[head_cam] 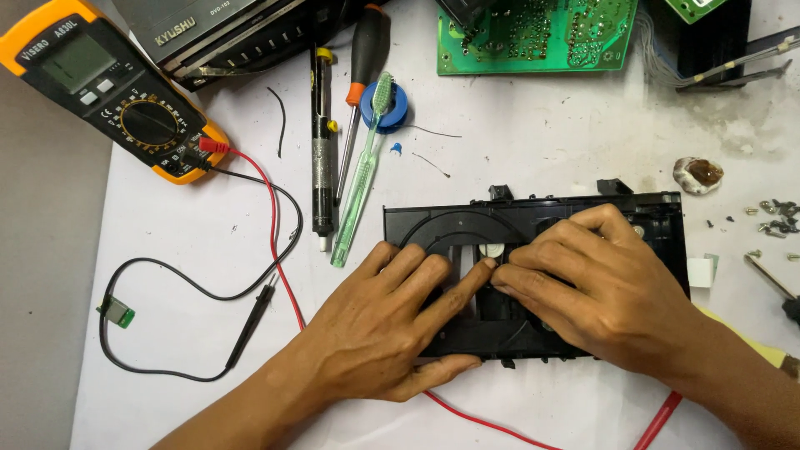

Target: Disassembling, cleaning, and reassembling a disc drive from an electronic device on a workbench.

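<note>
Looks like the person is mid-fiddle with the guts of a black disc tray (658, 218) that sits flat on the white table (533, 158), a bit right of centre. Both hands are on it. The left hand (379, 321) lies palm down over the tray's left half, thumb hooked along the near edge, fingers stretched toward the middle, so it's pressing and steadying more than gripping anything. The right hand (604, 287) comes in from the right, fingers curled down, tips meeting the left index right beside the small silver hub (492, 248) in the tray's centre slot. Whether those fingertips actually pinch a part can't be told, they cover the spot.

Judging from that, the step is working some small piece loose or into place at the hub. The next move probably calls for fine fingertip pressure while the left hand keeps the tray from sliding, nothing forceful.

Around it: a green toothbrush (362, 171), a desoldering pump (321, 150) and a screwdriver (360, 92) just left of the tray, a yellow multimeter (108, 87) with its red lead (279, 250) running under the wrists, a green board (537, 37) up top, loose screws (775, 217) at far right.
</note>
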